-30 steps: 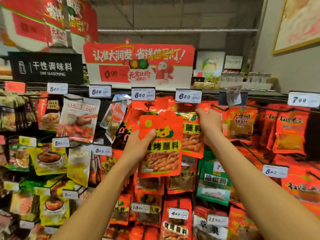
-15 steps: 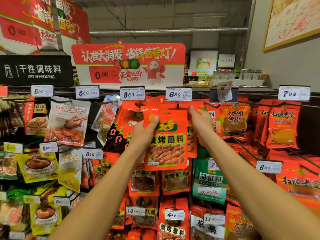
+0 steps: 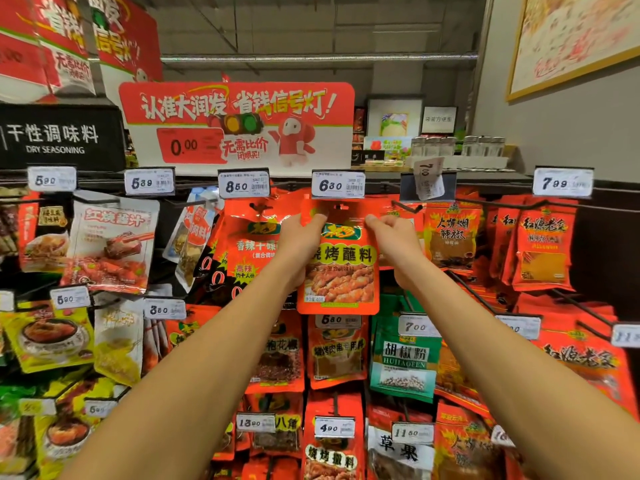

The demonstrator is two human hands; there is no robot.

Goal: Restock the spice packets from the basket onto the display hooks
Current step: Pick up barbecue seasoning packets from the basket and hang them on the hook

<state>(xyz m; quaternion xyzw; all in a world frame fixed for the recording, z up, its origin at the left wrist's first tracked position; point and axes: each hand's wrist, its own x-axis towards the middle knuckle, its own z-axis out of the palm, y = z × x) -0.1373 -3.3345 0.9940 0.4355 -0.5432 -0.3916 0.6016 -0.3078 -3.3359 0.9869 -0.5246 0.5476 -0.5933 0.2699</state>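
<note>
Packet: the flat red-orange plastic barbecue-seasoning packet hangs upright between the two hands, its long axis running top to bottom, its printed face toward the camera.
Hang hole: the slot in the packet's top edge sits just under the white 6.30 price tag, where the black wire display hook should be; the hook tip itself is hidden, so I cannot tell whether the hole is already over it.
Left hand: grips the packet's upper left edge, thumb curled over the front.
Right hand: fingers curled at the upper right corner, apparently pinching it; the contact is partly hidden.
Deciding relation: the hook lies farther into the display, straight behind the hole, so the packet probably needs pushing away along the hook.
Nearer hand: both flank the hole evenly.
Basket: out of view.
</note>
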